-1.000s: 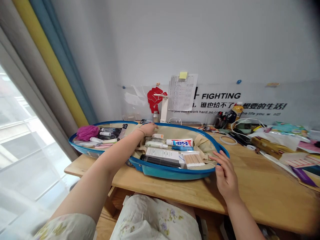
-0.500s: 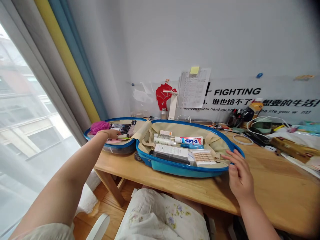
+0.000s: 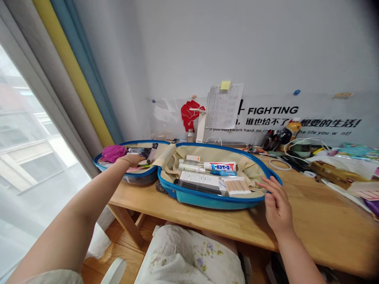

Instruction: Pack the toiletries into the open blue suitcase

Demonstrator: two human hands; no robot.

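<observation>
A small blue suitcase [image 3: 207, 202] lies opened out flat on the table. My left hand [image 3: 133, 159] reaches into its left half, among dark packages and tubes beside a magenta bundle [image 3: 113, 153]. Its fingertips are hard to make out there. My right hand [image 3: 278, 207] rests at the right end of the suitcase, fingers apart and touching the blue rim. Between the hands, the right half holds a toothpaste tube [image 3: 219, 166], a blue bottle [image 3: 223, 173], a white box [image 3: 199, 179], a long black box [image 3: 197, 187] and a pack of cotton swabs [image 3: 237, 186].
The wooden table [image 3: 310, 225] carries a roll of tape [image 3: 280, 165], a brown pouch [image 3: 334, 173], cables and an orange-labelled bottle [image 3: 293, 128] on the right. A white lamp [image 3: 201, 126] stands against the wall. Curtains [image 3: 79, 79] hang at the left by the window.
The view has shifted slightly, so the scene sits a little further left. Both hands keep nearly the same places on the suitcase.
</observation>
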